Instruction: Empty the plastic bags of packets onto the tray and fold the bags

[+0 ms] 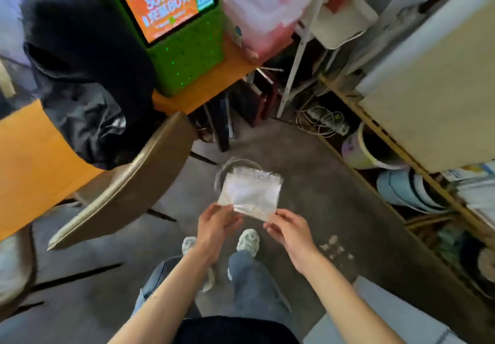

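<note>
I hold a clear plastic bag point(250, 192) with whitish contents in front of me, above the floor. My left hand point(215, 225) pinches its near left corner, and my right hand point(288, 229) pinches its near right corner. The bag lies roughly flat between the two hands. Behind and under the bag a round metal rim point(227, 165) shows on the floor, mostly hidden by the bag; whether it is the tray I cannot tell.
An orange table point(32, 161) with a black jacket point(85, 81) and a green screen device point(174, 22) stands at left, a brown chair point(128, 188) beside it. Wooden shelves point(417, 161) with clutter run along the right. Cables point(321, 121) lie on the grey floor.
</note>
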